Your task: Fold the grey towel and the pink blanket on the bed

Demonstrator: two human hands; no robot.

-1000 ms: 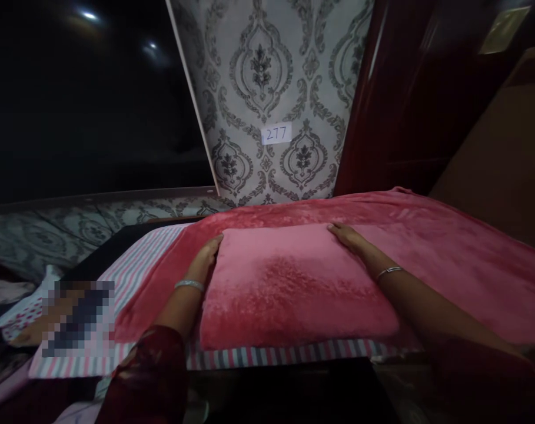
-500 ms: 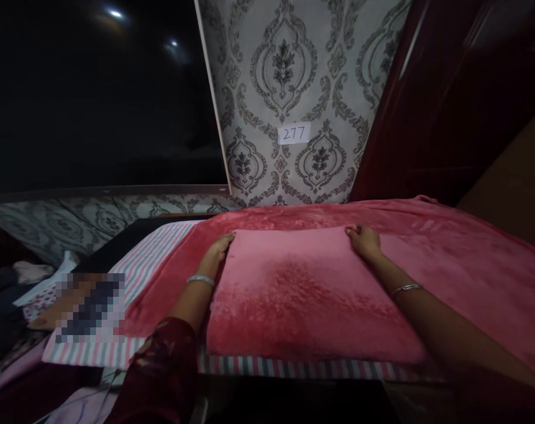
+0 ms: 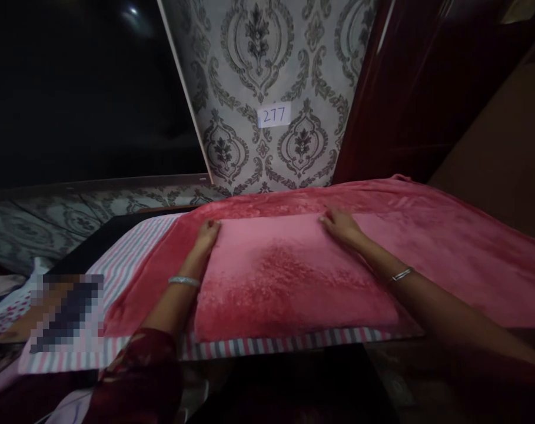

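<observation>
A plush pink and red blanket (image 3: 448, 259) is spread across the surface in front of me. A section folded into a rectangle (image 3: 289, 282) lies on its near side, a darker red patch across its middle. My left hand (image 3: 208, 234) is closed on the far left corner of this section, fingers curled at the edge. At its far right corner, my right hand (image 3: 343, 227) rests with fingers stretched forward and the thumb apart from them. Beneath the blanket, a striped pink, grey and white cloth (image 3: 135, 244) shows at the left and along the front edge.
A large dark screen (image 3: 86, 94) hangs at the left on patterned wallpaper (image 3: 302, 141). A paper label reading 277 (image 3: 273, 114) is stuck to the wall. At the right stands a dark red glossy panel (image 3: 395, 100). A blurred-out item (image 3: 66, 312) lies on the left.
My view has shifted, so the scene sits further left and slightly higher. The right hand's fingers have loosened from a pinch and stretched out. The left hand stays at its corner.
</observation>
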